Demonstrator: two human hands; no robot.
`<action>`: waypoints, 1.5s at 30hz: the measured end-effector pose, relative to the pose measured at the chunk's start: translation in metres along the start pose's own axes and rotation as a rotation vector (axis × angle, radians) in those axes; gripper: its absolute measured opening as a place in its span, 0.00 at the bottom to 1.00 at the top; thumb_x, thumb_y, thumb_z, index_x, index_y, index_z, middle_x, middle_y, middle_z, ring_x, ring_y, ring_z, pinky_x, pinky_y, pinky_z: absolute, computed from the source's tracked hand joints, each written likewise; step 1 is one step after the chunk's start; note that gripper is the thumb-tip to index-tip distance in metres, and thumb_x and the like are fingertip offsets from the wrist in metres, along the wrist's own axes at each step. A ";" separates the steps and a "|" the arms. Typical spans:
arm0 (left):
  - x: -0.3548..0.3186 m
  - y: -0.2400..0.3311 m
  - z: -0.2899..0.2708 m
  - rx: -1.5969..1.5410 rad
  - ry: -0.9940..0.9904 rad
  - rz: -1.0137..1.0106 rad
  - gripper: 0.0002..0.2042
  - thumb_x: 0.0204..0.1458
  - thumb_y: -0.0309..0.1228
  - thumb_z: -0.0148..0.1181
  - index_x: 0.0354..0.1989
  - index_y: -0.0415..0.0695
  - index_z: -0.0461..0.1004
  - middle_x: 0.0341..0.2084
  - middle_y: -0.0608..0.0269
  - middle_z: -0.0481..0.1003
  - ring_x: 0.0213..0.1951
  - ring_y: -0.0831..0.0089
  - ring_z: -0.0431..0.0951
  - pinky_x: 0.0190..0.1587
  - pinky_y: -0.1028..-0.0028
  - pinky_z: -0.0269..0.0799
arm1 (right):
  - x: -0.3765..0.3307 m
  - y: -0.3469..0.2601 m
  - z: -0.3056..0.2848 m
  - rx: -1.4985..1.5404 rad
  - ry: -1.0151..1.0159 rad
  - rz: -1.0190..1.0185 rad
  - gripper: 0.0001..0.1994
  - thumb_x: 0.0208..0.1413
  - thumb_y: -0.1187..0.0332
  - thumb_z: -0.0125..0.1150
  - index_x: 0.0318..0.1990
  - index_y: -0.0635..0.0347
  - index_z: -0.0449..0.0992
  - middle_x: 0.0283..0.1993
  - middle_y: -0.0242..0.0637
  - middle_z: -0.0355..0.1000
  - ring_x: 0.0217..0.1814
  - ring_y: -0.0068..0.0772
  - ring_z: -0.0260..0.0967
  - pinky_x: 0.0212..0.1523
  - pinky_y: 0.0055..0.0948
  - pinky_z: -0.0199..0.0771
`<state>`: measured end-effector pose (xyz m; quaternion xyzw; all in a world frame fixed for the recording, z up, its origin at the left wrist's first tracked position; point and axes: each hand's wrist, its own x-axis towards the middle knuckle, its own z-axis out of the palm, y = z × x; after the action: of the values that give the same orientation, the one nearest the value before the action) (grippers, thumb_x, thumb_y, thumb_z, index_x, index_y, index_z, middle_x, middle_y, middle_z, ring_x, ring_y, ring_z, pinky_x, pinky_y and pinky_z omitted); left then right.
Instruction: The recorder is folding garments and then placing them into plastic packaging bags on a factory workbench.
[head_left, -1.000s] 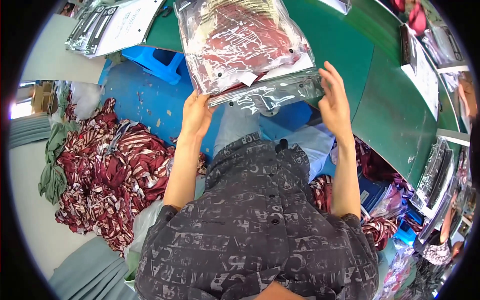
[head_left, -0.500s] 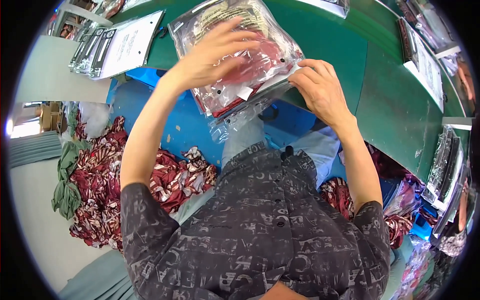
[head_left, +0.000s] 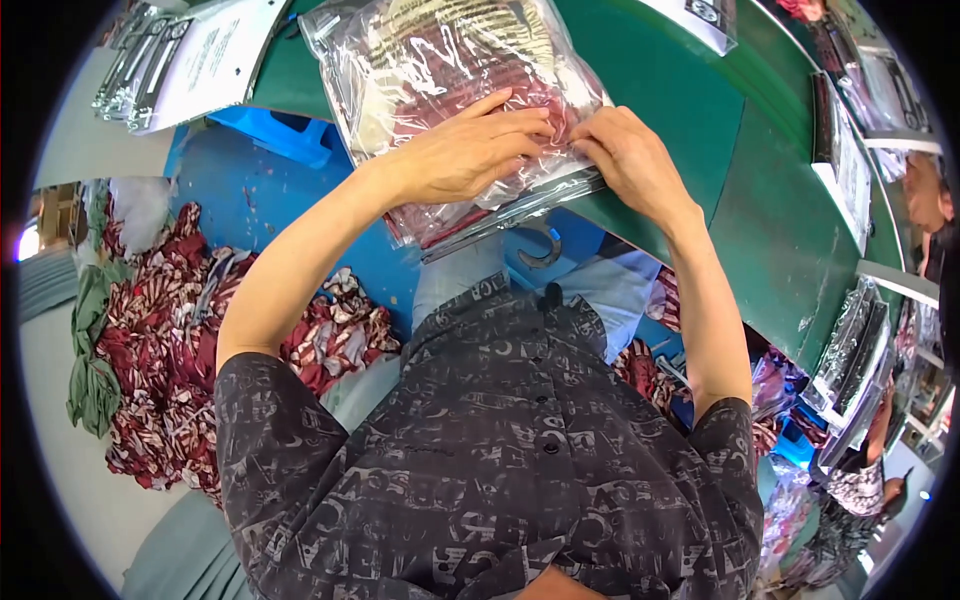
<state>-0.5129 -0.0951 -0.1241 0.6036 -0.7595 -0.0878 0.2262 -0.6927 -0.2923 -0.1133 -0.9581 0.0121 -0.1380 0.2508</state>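
A clear plastic bag [head_left: 400,75] with a folded red and cream garment inside lies at the near edge of the green table, its near end jutting over the edge. My left hand [head_left: 465,155] rests flat on the lower part of the bag, fingers stretched out toward the right. At the bag's right near corner, my right hand [head_left: 635,165] has its fingers and thumb closed on the plastic. The near end of the bag looks folded up over the garment, with a dark strip along its edge.
The green table [head_left: 665,95] bears bagged flat packages [head_left: 205,60] at the upper left and others at the right [head_left: 845,180]. A heap of red and cream patterned cloth [head_left: 165,370] lies on the left, beside green fabric [head_left: 92,350]. Another person [head_left: 850,510] shows at the lower right.
My left hand has come down onto the bag and lies flat. The loose plastic flap that hung off the near end is turned up. My right hand stays by the right corner.
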 end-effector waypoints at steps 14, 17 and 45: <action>-0.002 -0.011 0.016 0.012 0.011 0.029 0.11 0.60 0.30 0.54 0.48 0.42 0.75 0.59 0.63 0.72 0.70 0.65 0.61 0.77 0.54 0.41 | 0.010 0.004 0.006 0.054 -0.119 0.032 0.03 0.57 0.70 0.59 0.35 0.58 0.76 0.34 0.33 0.75 0.37 0.40 0.69 0.42 0.34 0.71; -0.002 -0.010 0.018 0.017 0.018 0.034 0.11 0.60 0.30 0.54 0.48 0.42 0.75 0.59 0.63 0.72 0.70 0.65 0.61 0.77 0.54 0.41 | 0.016 0.001 0.007 0.020 -0.143 0.047 0.03 0.57 0.70 0.60 0.35 0.58 0.76 0.33 0.34 0.75 0.36 0.40 0.70 0.41 0.35 0.71; -0.115 0.073 0.042 -1.530 0.799 -1.089 0.19 0.54 0.28 0.65 0.52 0.33 0.74 0.48 0.50 0.77 0.47 0.72 0.76 0.46 0.75 0.74 | 0.018 -0.116 0.046 -0.176 -0.037 -0.442 0.13 0.48 0.72 0.68 0.43 0.55 0.77 0.42 0.30 0.72 0.48 0.34 0.68 0.54 0.38 0.64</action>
<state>-0.5765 0.0274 -0.1593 0.5459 0.0088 -0.4328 0.7173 -0.6687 -0.1705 -0.0914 -0.9579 -0.1906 -0.1705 0.1302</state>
